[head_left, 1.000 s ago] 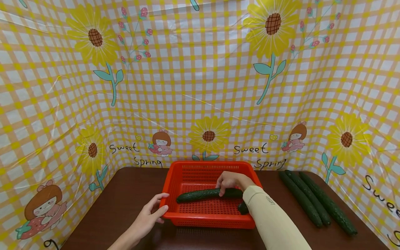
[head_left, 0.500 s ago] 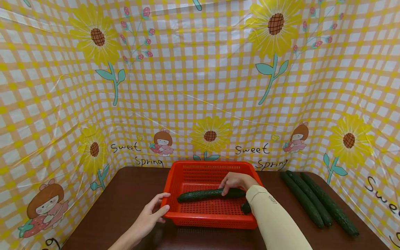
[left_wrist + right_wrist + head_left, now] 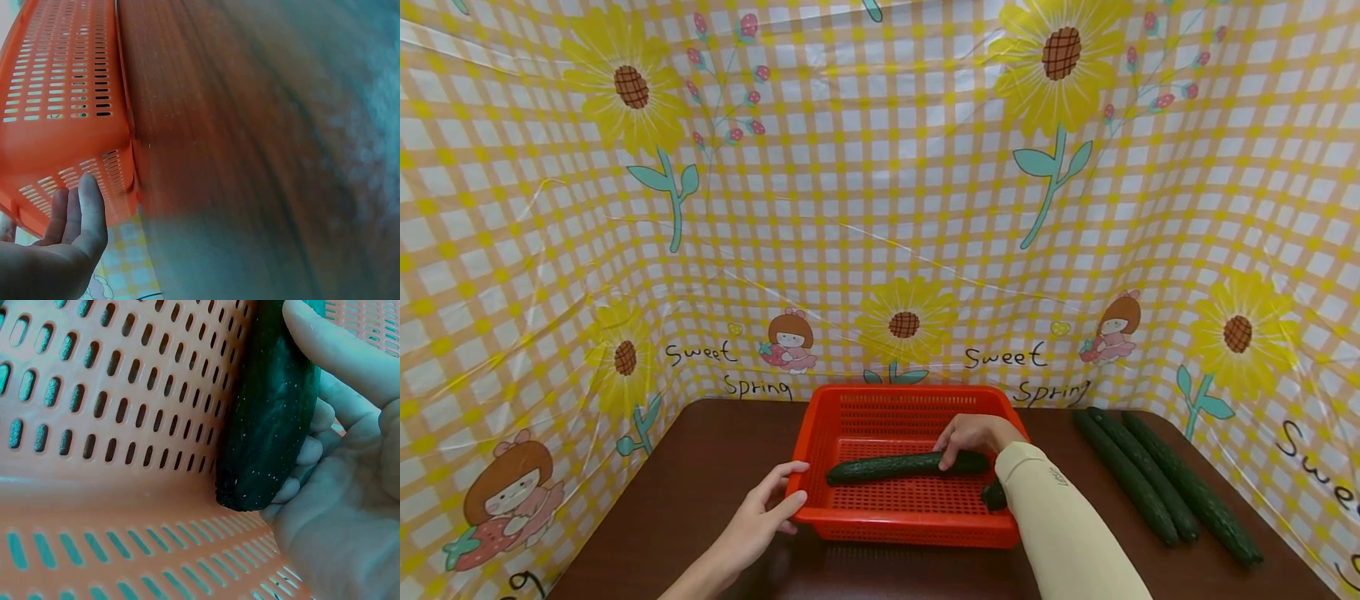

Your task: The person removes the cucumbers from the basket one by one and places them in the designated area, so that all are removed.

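Observation:
A red perforated plastic basket [image 3: 902, 518] stands on the table in front of me. Inside it a long dark green cucumber [image 3: 880, 468] lies crosswise, and my right hand [image 3: 972, 435] grips it near its right end. Close up in the right wrist view, the thumb [image 3: 337, 350] lies along one side of the cucumber [image 3: 269, 437] and the fingers curl behind it. The end of another cucumber [image 3: 993, 497] shows by the sleeve, which hides the rest. My left hand [image 3: 756, 508] holds the basket's left rim; in the left wrist view its fingers [image 3: 92, 203] touch the outer wall.
Three more cucumbers [image 3: 1165, 483] lie side by side on the dark wooden table [image 3: 700, 467], to the basket's right. A checked cloth [image 3: 850, 208] with sunflowers walls in the back and both sides.
My right hand has slid a little to the right along the cucumber, uncovering more of its middle. The second cucumber's end has shifted slightly right. The left hand keeps its hold on the rim.

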{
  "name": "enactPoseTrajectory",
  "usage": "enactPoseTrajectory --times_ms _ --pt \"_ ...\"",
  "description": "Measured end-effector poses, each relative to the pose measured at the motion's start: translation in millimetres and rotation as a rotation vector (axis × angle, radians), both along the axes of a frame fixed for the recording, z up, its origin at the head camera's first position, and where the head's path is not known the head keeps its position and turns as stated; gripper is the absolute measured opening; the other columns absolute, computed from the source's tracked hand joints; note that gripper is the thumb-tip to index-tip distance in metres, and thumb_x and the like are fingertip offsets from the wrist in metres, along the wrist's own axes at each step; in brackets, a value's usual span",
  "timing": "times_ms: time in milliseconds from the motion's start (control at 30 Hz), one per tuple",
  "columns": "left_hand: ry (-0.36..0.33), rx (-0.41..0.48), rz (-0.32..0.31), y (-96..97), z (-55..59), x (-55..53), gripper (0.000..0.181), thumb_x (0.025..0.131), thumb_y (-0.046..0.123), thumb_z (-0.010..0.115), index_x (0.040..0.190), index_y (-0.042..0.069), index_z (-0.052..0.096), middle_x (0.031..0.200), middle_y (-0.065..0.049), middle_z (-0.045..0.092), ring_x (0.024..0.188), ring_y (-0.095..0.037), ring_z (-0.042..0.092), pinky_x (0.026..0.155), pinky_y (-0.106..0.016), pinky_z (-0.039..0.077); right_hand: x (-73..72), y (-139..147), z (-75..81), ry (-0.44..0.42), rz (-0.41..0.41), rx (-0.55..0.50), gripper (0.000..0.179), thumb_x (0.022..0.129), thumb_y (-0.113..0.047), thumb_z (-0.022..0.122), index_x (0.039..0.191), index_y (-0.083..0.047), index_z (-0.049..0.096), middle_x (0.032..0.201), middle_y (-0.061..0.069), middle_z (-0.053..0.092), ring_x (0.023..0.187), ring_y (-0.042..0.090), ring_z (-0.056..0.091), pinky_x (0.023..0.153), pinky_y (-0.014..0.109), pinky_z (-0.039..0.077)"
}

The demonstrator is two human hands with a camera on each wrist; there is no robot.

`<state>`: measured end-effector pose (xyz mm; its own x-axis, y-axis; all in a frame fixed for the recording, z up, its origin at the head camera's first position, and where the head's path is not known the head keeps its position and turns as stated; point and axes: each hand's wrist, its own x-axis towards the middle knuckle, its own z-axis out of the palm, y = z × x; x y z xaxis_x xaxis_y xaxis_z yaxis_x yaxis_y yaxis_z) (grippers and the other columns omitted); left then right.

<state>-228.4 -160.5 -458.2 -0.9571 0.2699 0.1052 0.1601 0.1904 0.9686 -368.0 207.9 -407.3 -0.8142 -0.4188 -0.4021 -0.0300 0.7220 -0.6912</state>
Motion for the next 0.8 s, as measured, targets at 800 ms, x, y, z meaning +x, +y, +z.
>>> enactPoseTrajectory --times_ms 800 --pt "0.003 -0.001 0.011 0.4 -0.6 0.4 0.044 0.101 0.023 0.062 0.143 0.015 0.049 0.128 -0.022 0.055 0.094 -0.019 0.06 0.074 -0.036 0.058 -6.4 0.2 -7.9 -0.006 0.03 0.04 0.035 0.084 -0.005 0.077 0.118 0.0 0.072 0.126 0.011 0.067 0.124 0.032 0.057 0.108 0.05 0.044"
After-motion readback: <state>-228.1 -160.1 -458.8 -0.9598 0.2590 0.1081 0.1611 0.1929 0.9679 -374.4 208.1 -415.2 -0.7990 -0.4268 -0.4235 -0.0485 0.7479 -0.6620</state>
